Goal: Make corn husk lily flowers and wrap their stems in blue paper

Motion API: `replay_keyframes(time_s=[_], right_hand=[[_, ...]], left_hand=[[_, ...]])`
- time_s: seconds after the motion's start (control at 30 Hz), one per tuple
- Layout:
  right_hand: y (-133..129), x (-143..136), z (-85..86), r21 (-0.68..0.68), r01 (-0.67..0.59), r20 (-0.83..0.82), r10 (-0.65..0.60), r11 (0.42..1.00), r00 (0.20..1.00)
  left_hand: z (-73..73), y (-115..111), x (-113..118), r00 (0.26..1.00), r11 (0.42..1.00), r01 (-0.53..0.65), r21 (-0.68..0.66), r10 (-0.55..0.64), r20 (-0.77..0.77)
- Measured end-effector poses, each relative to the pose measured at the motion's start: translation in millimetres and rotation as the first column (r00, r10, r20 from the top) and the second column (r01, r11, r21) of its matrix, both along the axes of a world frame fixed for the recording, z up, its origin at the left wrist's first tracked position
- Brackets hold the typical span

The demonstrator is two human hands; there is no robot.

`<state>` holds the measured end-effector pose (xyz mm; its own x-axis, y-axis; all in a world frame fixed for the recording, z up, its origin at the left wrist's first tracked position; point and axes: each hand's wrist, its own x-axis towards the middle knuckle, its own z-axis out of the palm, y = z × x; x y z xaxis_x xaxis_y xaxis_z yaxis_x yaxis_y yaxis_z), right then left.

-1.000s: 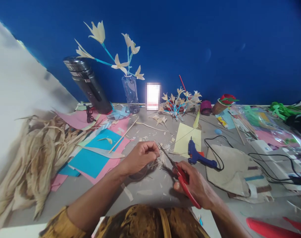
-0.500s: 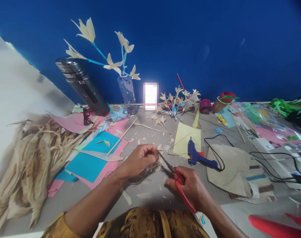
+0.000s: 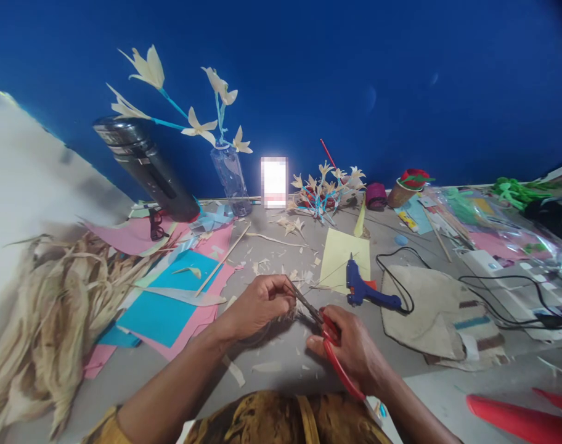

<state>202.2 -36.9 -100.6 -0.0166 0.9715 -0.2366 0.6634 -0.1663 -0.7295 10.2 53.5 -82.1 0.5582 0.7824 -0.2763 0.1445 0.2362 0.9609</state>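
My right hand (image 3: 352, 342) is closed on a pair of red-handled scissors (image 3: 343, 364), with the thumb on the near side. The dark blades look nearly shut and point up and left to my left hand (image 3: 269, 302). Its thumb and fingers pinch together right at the blade tips; what lies in the pinch is too small to make out. Under the left fingers shows a tuft of thin pale strands (image 3: 288, 317), partly hidden. Loose cream scraps (image 3: 267, 367) lie on the grey table around both hands.
To the right, a blue glue gun (image 3: 368, 291) rests on yellow paper (image 3: 334, 253), beside a folded cloth (image 3: 417, 314). Dried husks (image 3: 50, 320) and blue paper (image 3: 163, 314) lie left. Behind stand a black flask (image 3: 146, 166), a bottle vase (image 3: 230, 179) and small husk flowers (image 3: 325, 191).
The whole view has shifted slightly, with the background sitting a little further left and lower. Both hands keep their places, and the scissor tips stay at the left fingers.
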Motion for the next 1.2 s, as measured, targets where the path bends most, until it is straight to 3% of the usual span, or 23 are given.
replay_keyframes(time_s=[0.23, 0.3, 0.37, 0.5, 0.6, 0.73, 0.8, 0.87, 0.97, 1.03, 1.13, 1.17, 1.2], right_hand=[[-5, -2, -15.8, 0.152, 0.008, 0.081, -0.020, 0.988, 0.997], [-6, 3, -15.2, 0.163, -0.011, 0.113, -0.008, 0.987, 0.994], [-8, 15, -12.2, 0.178, -0.018, 0.144, -0.008, 0.984, 0.990], [-13, 65, -4.9, 0.242, 0.097, 0.274, -0.164, 0.965, 0.947], [-19, 117, -3.1, 0.295, 0.230, 0.410, -0.341, 0.927, 0.846], [-26, 175, -8.2, 0.296, 0.384, 0.510, -0.484, 0.875, 0.711], [-26, 192, -12.3, 0.242, 0.456, 0.570, -0.506, 0.856, 0.647], [-25, 202, -16.0, 0.181, 0.486, 0.596, -0.488, 0.855, 0.637], [-25, 201, -16.7, 0.173, 0.464, 0.601, -0.466, 0.869, 0.649], [-28, 190, -11.3, 0.290, 0.421, 0.563, -0.509, 0.859, 0.651], [-31, 152, 4.5, 0.498, 0.431, 0.323, -0.623, 0.752, 0.713], [-30, 134, 10.2, 0.512, 0.448, 0.211, -0.613, 0.733, 0.762], [-27, 114, 15.2, 0.507, 0.419, 0.106, -0.537, 0.753, 0.837]], left_hand=[[-1.2, -1, -3, 0.999, 1.000, 0.025, 0.013, -0.025, -0.022], [-0.9, 0, -7, 0.998, 0.999, -0.043, 0.007, 0.043, -0.037], [3.5, 3, -15, 0.981, 0.981, -0.195, 0.009, 0.195, -0.025], [22.5, 20, -41, 0.862, 0.866, -0.498, 0.039, 0.490, 0.129], [33.9, 34, -59, 0.772, 0.795, -0.607, 0.021, 0.583, 0.255], [33.5, 47, -62, 0.709, 0.765, -0.639, -0.081, 0.627, 0.322], [29.0, 51, -55, 0.698, 0.765, -0.628, -0.142, 0.634, 0.333], [24.2, 54, -46, 0.695, 0.768, -0.611, -0.192, 0.636, 0.335], [18.8, 56, -35, 0.698, 0.781, -0.582, -0.226, 0.623, 0.352], [16.1, 53, -30, 0.707, 0.790, -0.569, -0.230, 0.612, 0.354], [11.6, 39, -20, 0.750, 0.816, -0.541, -0.203, 0.578, 0.322], [9.8, 33, -15, 0.773, 0.832, -0.521, -0.192, 0.555, 0.307], [8.2, 26, -10, 0.801, 0.851, -0.488, -0.193, 0.525, 0.287]])
